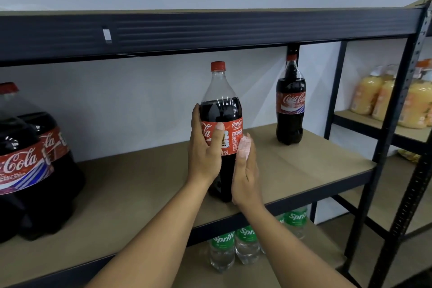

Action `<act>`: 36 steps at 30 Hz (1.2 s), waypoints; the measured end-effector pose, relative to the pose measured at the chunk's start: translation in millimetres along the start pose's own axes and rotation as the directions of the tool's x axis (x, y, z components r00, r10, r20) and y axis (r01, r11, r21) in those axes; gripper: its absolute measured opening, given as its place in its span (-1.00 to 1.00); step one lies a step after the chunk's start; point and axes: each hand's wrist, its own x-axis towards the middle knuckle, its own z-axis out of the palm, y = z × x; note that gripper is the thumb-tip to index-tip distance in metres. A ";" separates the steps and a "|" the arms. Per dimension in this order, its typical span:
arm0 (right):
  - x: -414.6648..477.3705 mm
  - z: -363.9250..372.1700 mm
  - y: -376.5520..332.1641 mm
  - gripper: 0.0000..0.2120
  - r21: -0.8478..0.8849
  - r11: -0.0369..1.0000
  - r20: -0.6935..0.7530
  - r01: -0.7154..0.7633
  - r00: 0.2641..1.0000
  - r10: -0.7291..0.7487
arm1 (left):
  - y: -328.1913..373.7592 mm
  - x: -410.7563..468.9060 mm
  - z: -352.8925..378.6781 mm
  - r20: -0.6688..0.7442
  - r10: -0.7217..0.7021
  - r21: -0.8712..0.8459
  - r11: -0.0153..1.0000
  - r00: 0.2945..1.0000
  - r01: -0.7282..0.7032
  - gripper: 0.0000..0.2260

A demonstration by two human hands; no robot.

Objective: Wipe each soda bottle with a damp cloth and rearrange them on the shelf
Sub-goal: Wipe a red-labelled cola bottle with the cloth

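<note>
A large cola bottle (221, 110) with a red cap and red label stands upright on the middle shelf board (140, 184), near its front edge. My left hand (204, 149) grips it around the label, thumb across the front. My right hand (245, 170) presses a small pale pink cloth (244, 145) against the bottle's right side with straight fingers. Another cola bottle (291, 100) stands at the back right of the same shelf. Two more cola bottles (30, 161) stand together at the left edge.
A dark metal beam (210, 30) of the upper shelf runs overhead. Sprite bottles (246, 243) stand on the shelf below. Orange drink bottles (383, 98) fill a neighbouring rack on the right, behind a black upright post (397, 112).
</note>
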 end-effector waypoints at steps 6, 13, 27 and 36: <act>-0.9 -0.8 -3.0 -0.60 0.007 1.000 -0.003 -0.005 1.000 0.005 | -1.8 14.2 -9.6 0.059 0.010 0.002 1.000 0.998 -0.010 -0.17; 0.0 -2.7 -3.0 -0.69 -0.013 0.999 -0.006 0.040 0.999 -0.040 | -5.4 15.2 -6.6 0.103 0.032 -0.156 0.988 0.994 -0.015 -0.23; 111.7 7.0 -97.1 -0.50 -0.151 0.965 0.104 0.214 0.974 -0.200 | -6.1 9.3 -0.9 0.006 0.057 -0.071 0.996 0.998 -0.056 -0.23; 12.7 2.5 -24.2 -0.62 0.026 0.997 0.003 -0.069 0.998 0.069 | -1.3 5.8 1.2 -0.037 0.056 -0.004 0.998 0.998 -0.057 -0.23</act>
